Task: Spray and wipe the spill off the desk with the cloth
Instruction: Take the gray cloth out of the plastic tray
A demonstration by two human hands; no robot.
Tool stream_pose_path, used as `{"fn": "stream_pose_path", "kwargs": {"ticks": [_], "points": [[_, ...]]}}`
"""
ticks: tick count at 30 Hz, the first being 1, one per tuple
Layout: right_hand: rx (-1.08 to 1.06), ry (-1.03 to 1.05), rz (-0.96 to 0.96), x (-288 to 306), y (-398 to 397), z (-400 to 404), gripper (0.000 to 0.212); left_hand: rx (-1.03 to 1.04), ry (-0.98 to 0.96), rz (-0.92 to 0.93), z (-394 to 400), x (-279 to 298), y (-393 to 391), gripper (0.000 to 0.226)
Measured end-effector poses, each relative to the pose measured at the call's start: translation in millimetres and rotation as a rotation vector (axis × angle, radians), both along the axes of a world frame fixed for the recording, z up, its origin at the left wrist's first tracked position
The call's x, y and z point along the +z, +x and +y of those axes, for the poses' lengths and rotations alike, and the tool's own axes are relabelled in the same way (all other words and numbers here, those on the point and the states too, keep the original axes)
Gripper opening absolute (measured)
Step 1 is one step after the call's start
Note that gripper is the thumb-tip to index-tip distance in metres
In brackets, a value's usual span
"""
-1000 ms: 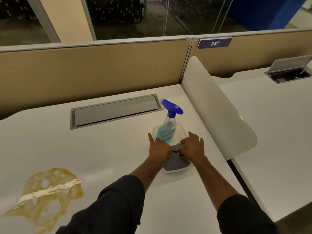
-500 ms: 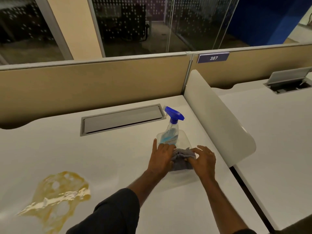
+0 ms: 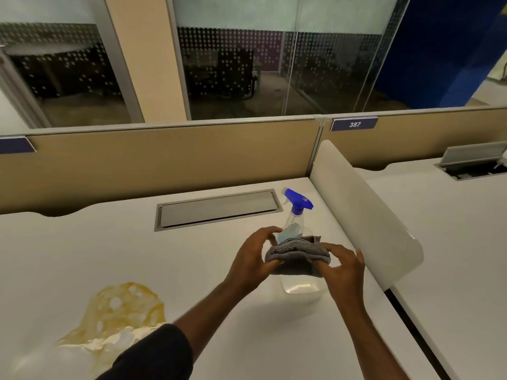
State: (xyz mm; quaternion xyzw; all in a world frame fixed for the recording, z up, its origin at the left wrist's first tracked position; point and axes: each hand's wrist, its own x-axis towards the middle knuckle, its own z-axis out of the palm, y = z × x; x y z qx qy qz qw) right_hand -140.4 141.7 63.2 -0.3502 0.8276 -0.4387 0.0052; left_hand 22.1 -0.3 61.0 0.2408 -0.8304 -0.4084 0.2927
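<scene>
Grey cloth [image 3: 297, 252]; blue-capped spray bottle [image 3: 295, 215]; yellow-brown spill [image 3: 120, 311]; white desk [image 3: 82, 256].

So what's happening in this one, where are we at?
A person holds a folded grey cloth in both hands, left hand and right hand, above a clear tray on the white desk. The spray bottle stands untouched behind it. The yellow-brown spill lies off to the left, not yet wiped.
</scene>
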Motion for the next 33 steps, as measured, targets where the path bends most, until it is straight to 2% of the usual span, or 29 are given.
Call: {"fn": "stream_pose_path", "kwargs": {"ticks": [3,9,15,18,23,27,30,33], "points": [[0.018,-0.088,-0.118,17.5,33.5,-3.6,0.038,0.024,0.074,0.16,-1.5,19.2,31.3,0.058],[0.163,-0.219,-0.466,39.6,114.0,-18.2,0.028,0.137,0.148,0.359,-11.7,44.9,102.5,0.035],[0.3,-0.2,-0.612,56.7,192.9,-33.8,0.02,0.223,0.257,0.498,-29.0,66.9,169.7,0.027],[0.389,-0.161,-0.627,69.7,231.2,-32.5,0.017,0.188,0.329,0.508,-39.2,80.9,205.7,0.024],[0.521,-0.065,-0.537,99.3,281.0,-25.2,0.034,0.035,0.428,0.539,-59.2,103.7,263.9,0.018],[0.4,-0.139,-0.413,125.5,306.2,-26.0,0.052,-0.099,0.526,0.621,-71.3,116.6,297.0,0.015],[0.39,-0.102,-0.293,156.4,325.4,-35.3,0.043,-0.221,0.55,0.677,-74.8,131.0,306.3,0.028],[0.602,0.007,-0.474,176.6,348.4,-47.6,0.041,-0.251,0.612,0.741,-68.2,144.5,307.1,0.045]]}}
